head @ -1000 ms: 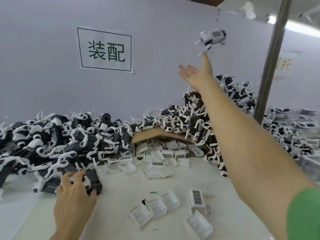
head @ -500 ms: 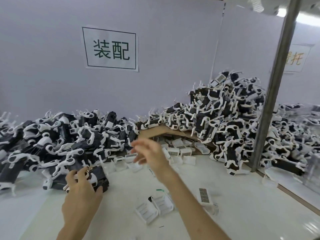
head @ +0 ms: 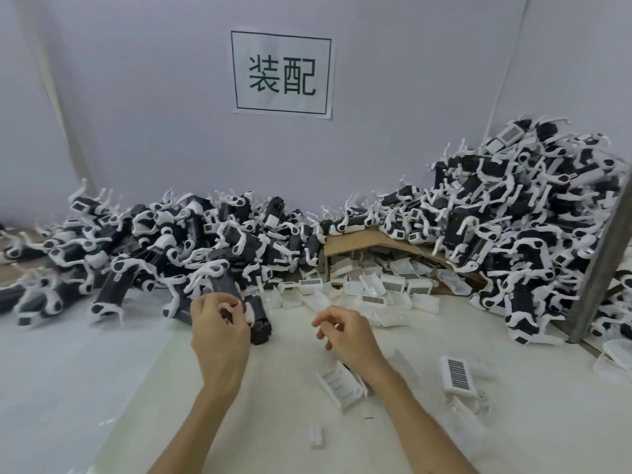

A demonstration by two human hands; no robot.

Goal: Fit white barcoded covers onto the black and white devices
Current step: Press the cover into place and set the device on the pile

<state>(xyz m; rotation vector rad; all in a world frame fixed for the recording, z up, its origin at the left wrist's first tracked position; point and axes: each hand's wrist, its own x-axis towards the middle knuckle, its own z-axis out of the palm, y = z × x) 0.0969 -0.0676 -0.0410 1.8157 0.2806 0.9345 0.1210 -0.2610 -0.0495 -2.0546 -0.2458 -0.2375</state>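
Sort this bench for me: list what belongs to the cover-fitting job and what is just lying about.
Job in hand:
left hand gripping a device
right hand, holding nothing
barcoded cover on the table
loose covers by the cardboard box
left pile of devices
right pile of devices

Lying about:
wall sign
metal post
small white scrap near the front

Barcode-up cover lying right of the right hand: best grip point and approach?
Pinch the barcode-up cover across its two long side edges, coming from above with the right hand, which is nearest and holds nothing. It lies flat on the table, label up, so probably only its edges offer purchase. The left hand grips a device.
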